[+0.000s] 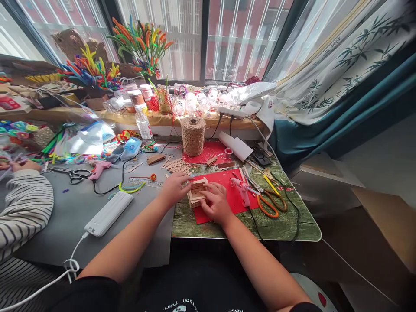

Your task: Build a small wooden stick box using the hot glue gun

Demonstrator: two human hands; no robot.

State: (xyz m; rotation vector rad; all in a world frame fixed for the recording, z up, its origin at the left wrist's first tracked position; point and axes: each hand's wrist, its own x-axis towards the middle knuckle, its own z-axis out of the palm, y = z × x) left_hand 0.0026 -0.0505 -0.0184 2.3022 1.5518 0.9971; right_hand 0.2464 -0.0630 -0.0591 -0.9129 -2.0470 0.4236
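Observation:
A small box-like piece built of wooden craft sticks [197,197] rests on a red sheet [227,182] in front of me. My left hand [175,190] has its fingertips closed on the far left side of the piece. From the right, my right hand [215,202] grips it, with the thumb low and the fingers bent over its edge. Parts of the piece are hidden by my fingers. Just beyond lie several loose craft sticks [178,165]. To the right are a pink glue gun [241,190] and orange-handled scissors [268,206].
A twine spool [193,136] stands behind the red sheet. On the left are a white power strip [108,213], another pink glue gun [97,169], dark scissors [76,174] and a co-worker's striped sleeve [29,201]. A bottle [143,125] stands near the cluttered windowsill.

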